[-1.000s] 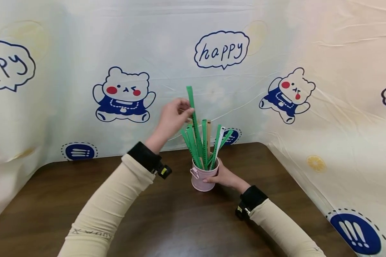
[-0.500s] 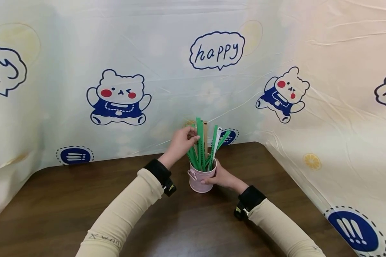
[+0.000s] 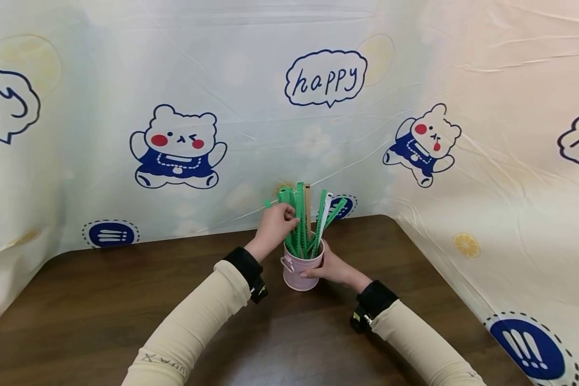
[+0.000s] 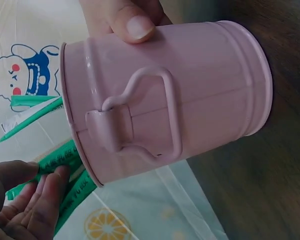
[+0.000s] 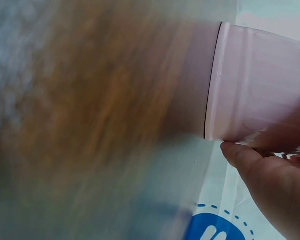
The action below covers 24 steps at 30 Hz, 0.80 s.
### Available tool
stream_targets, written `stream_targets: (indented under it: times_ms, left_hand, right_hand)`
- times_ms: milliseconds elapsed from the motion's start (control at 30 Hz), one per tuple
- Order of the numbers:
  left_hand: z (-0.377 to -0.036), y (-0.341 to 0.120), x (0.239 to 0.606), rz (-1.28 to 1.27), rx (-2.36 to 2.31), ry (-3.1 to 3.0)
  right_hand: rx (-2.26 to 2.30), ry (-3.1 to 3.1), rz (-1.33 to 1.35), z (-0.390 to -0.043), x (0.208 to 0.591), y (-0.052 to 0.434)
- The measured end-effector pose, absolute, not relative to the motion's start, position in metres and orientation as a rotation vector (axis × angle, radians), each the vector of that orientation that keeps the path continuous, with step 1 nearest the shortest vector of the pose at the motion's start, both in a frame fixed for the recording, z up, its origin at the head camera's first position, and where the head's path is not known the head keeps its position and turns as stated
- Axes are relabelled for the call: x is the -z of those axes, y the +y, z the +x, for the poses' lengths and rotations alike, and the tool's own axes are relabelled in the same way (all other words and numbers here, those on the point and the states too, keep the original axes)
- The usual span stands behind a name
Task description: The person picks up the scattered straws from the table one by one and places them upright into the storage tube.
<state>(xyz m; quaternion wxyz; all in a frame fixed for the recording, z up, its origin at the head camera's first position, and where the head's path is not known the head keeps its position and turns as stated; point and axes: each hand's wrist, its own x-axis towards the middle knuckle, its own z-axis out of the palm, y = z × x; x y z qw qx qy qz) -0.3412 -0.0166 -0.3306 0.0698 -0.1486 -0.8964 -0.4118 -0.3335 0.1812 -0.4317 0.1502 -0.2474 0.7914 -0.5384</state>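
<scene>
A small pink metal bucket (image 3: 300, 277) with a wire side handle stands upright on the table, holding several long, thin green sticks (image 3: 301, 214) with dark printed lettering. My left hand (image 3: 276, 223) is above the rim on the left. In the left wrist view its thumb and fingers pinch a green printed stick (image 4: 66, 154) near the bucket mouth. My right hand (image 3: 336, 266) grips the bucket from the right, thumb across its near side; its other fingers are mostly hidden behind. The bucket wall (image 5: 270, 90) fills the right of the right wrist view.
A white stick (image 3: 325, 212) and a brown stick (image 3: 308, 201) stand among the green ones. The dark wooden table (image 3: 101, 300) ends at a cloth backdrop (image 3: 251, 80) printed with cartoon bears, close behind the bucket.
My left hand has lowered the green stick from high above the bucket down into the bunch. The right hand keeps its grip on the bucket.
</scene>
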Motion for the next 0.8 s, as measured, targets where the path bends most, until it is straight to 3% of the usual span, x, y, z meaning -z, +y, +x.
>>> stream_targets:
  times_ms: [300, 467, 800]
  left_hand:
    - [-0.329, -0.029, 0.318, -0.325, 1.326, -2.719]
    - [-0.325, -0.047, 0.309, -0.396, 1.28, -2.718]
    - [-0.324, -0.137, 0.331, -0.603, 0.88, -2.925]
  right_hand:
    - [1.519, 2.261, -0.754, -0.34, 0.434, 0.181]
    - [1.478, 2.306, -0.828, -0.353, 0.431, 0.19]
    - [1.117, 2.568, -0.561, -0.361, 0.394, 0.212]
